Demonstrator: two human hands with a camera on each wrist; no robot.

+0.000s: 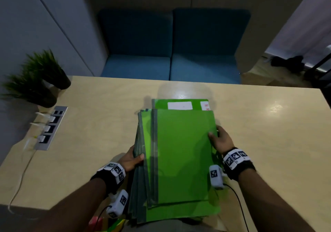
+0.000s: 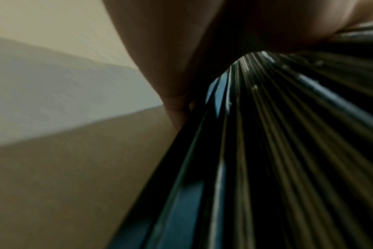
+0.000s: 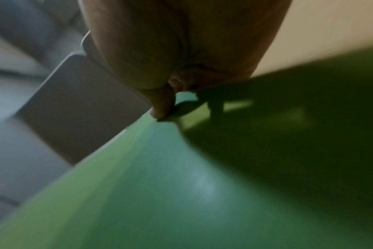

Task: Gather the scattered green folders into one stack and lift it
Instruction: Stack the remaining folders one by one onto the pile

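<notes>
A stack of green folders [image 1: 180, 153] is held above the near part of the wooden table [image 1: 100, 124], slightly fanned on its left side. My left hand [image 1: 133, 158] grips the stack's left edge, thumb on top and fingers hidden beneath. My right hand [image 1: 219, 139] grips the right edge, thumb on the top cover. The bottom folder juts out at the far end, showing a white label [image 1: 180, 105]. In the left wrist view the folders' dark spine edges [image 2: 266, 151] fill the right side. The right wrist view shows my thumb [image 3: 162, 104] pressing the green cover [image 3: 160, 185].
Two potted green plants [image 1: 35, 77] stand at the table's far left. A grey power strip [image 1: 51, 128] with white plugs is set into the table's left side, a cable trailing off the near edge. Blue sofa seats [image 1: 170, 65] lie beyond the table.
</notes>
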